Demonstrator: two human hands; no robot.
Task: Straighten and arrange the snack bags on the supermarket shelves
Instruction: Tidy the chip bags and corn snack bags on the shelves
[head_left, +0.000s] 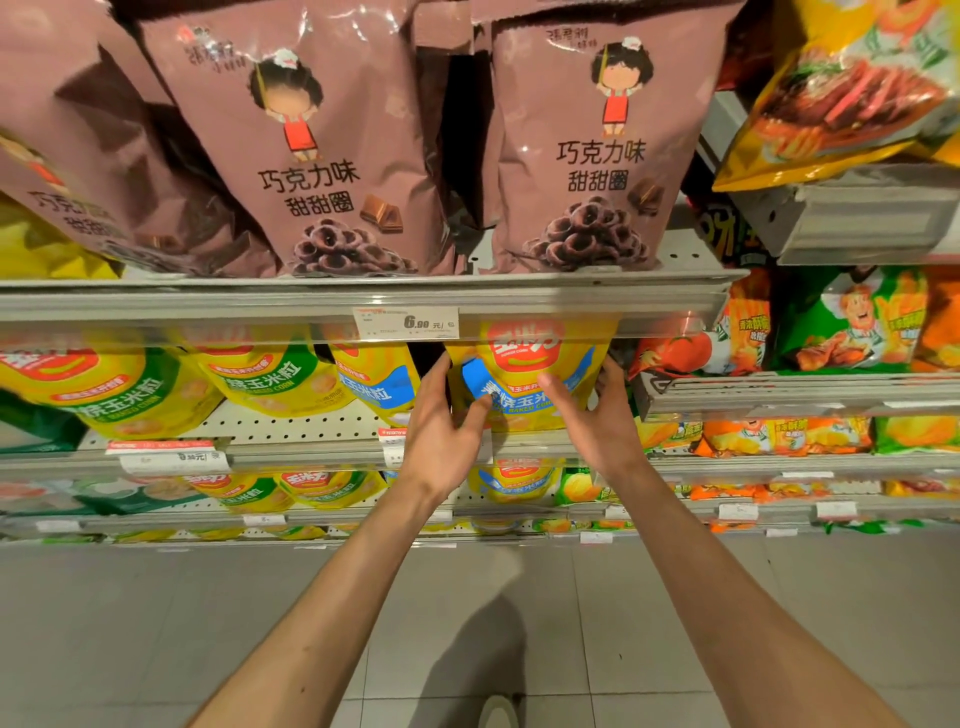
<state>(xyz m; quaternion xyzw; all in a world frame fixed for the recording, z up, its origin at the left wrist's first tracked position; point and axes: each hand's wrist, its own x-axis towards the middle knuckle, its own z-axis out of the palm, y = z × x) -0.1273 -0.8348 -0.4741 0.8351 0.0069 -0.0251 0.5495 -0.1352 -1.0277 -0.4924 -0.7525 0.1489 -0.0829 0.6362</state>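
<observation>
A yellow corn snack bag with a blue band (524, 374) stands upright on the second shelf, under the price-tag rail. My left hand (444, 431) grips its left edge, thumb across the front and fingers behind. My right hand (597, 415) holds its right edge the same way, thumb on the front. Another blue-band bag (379, 384) leans just to its left. Green-band corn bags (260, 379) lean further left. On the shelf above stand brown chocolate ring bags (322, 156), upright.
The metal shelf rail with a 6.90 price tag (405, 322) runs right above my hands. Orange and green chip bags (841, 322) fill the shelves at right. Lower shelves hold more corn bags (511, 480). Grey floor tiles (156, 623) lie below.
</observation>
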